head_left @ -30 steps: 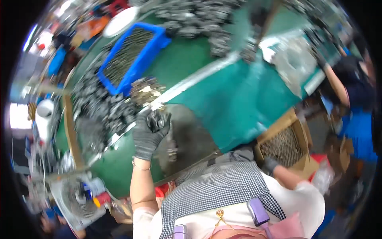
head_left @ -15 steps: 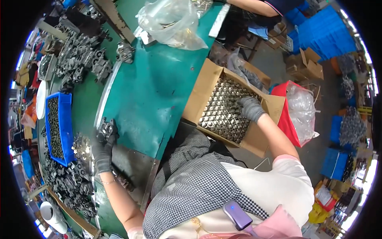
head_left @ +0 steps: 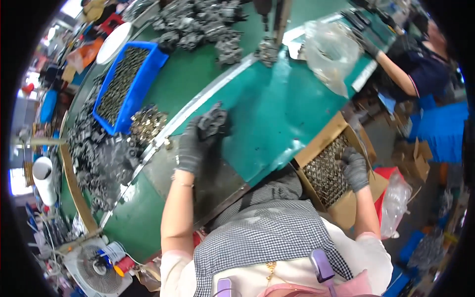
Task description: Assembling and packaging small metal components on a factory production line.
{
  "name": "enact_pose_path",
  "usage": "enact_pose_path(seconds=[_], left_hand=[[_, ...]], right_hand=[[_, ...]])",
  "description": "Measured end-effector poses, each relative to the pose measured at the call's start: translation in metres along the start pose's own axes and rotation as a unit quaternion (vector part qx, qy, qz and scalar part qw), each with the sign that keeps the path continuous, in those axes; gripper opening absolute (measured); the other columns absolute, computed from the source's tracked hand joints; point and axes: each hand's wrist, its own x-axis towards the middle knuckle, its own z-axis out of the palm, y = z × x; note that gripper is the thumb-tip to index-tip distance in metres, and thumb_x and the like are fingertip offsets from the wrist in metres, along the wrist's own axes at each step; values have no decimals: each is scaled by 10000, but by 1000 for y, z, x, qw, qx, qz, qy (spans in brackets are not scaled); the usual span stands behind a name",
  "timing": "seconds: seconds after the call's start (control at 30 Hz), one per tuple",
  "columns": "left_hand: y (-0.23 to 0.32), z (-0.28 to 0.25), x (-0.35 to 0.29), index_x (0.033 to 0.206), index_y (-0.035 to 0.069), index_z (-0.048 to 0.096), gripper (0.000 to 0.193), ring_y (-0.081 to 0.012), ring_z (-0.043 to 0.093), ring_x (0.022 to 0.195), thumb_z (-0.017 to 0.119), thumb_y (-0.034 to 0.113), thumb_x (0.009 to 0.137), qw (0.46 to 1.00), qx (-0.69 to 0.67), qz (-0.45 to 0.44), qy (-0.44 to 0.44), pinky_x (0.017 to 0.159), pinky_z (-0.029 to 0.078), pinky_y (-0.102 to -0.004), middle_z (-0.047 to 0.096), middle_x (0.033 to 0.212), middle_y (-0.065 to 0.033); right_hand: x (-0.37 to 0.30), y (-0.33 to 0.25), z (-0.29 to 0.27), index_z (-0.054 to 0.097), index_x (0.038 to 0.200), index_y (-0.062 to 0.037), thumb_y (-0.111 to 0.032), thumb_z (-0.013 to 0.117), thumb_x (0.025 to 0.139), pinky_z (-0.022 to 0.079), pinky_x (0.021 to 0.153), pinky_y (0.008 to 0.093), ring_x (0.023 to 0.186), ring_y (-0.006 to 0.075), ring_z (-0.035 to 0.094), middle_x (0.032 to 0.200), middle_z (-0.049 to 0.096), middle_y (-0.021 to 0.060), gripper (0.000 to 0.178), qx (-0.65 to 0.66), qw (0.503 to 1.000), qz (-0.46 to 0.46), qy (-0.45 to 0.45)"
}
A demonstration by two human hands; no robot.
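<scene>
My left hand [head_left: 190, 148], in a dark grey glove, grips a dark grey metal casting [head_left: 213, 120] above the green work surface. At my right side, my gloved right hand [head_left: 355, 169] reaches over an open cardboard box [head_left: 341, 210]. Rows of small shiny metal cylinders [head_left: 324, 173] fill that box. The right fingers are curled at the far right part of the rows; whatever is between them is too small to make out.
Left of the bench's white rail stand a blue bin [head_left: 129, 106] of small dark parts, loose brassy pieces [head_left: 148, 123] and piles of castings [head_left: 198, 22]. A clear plastic bag [head_left: 331, 54] lies at the far end, near a co-worker's arm [head_left: 396, 74]. A fan [head_left: 99, 267] sits lower left.
The whole view has swung, so bench and box appear farther right and a fan shows lower left. My left hand still holds the casting; my right hand stays over the box.
</scene>
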Motion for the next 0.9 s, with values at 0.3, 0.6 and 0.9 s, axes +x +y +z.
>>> enact_pose_path(seconds=[0.3, 0.6, 0.9], left_hand=[[33, 4, -3, 1120, 33, 511, 570, -308, 607, 816, 765, 247, 657, 998, -48, -30, -38, 715, 494, -368, 610, 916, -172], [20, 13, 1, 1110, 34, 518, 558, -306, 611, 800, 760, 269, 665, 998, -22, -27, -44, 704, 495, -370, 612, 902, -171], [12, 9, 11, 1118, 30, 512, 529, -311, 606, 841, 745, 225, 685, 997, -32, -36, -59, 732, 494, -375, 614, 936, -172]], right_hand=[[161, -253, 36, 637, 1003, -145, -123, 573, 764, 486, 768, 365, 880, 284, 585, 986, 599, 126, 249, -4, 953, -303, 16], [187, -276, -16, 570, 1066, -108, -174, 544, 752, 490, 763, 415, 855, 306, 606, 946, 614, 151, 321, -159, 877, -409, -196], [367, -173, 49, 490, 1156, -67, -264, 571, 753, 467, 791, 370, 882, 267, 572, 1000, 580, 130, 456, 136, 980, 6, 143]])
